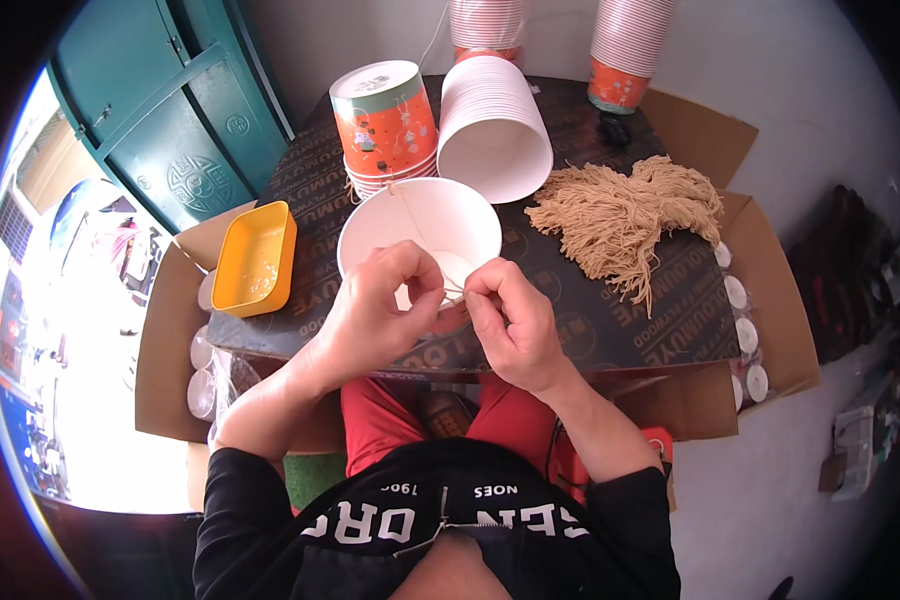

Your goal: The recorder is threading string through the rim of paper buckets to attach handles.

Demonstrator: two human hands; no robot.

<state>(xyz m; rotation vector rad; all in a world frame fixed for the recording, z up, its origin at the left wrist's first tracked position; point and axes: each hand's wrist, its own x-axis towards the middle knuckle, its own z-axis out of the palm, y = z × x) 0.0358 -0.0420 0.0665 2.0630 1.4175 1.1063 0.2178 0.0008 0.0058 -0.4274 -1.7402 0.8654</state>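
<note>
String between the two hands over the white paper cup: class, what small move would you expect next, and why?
Probably pull the string taut: both hands, left hand and right hand, pinch it at the rim of the white paper cup, and it runs across the cup.

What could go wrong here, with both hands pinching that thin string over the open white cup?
The string is thin and held only by fingertips of the left hand and right hand; it could slip. The white cup sits near the board's front edge, so a tug might tip it off. The sideways cup stack behind could roll if bumped.
</note>
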